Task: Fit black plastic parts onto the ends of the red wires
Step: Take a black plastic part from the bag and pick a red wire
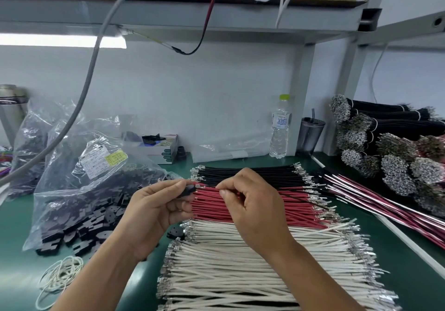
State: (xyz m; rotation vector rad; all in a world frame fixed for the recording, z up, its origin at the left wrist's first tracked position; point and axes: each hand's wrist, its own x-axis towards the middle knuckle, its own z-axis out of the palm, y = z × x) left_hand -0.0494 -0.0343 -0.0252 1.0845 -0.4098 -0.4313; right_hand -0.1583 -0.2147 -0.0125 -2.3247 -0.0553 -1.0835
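Black plastic part (189,189) pinched in left hand (154,208)

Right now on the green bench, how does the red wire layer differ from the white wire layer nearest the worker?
The red wires lie in the middle band, under both hands; the white wires lie nearer, untouched. The right hand pinches a red wire toward the black plastic part held by the left hand. Both layers lie flat with metal terminals at their ends.
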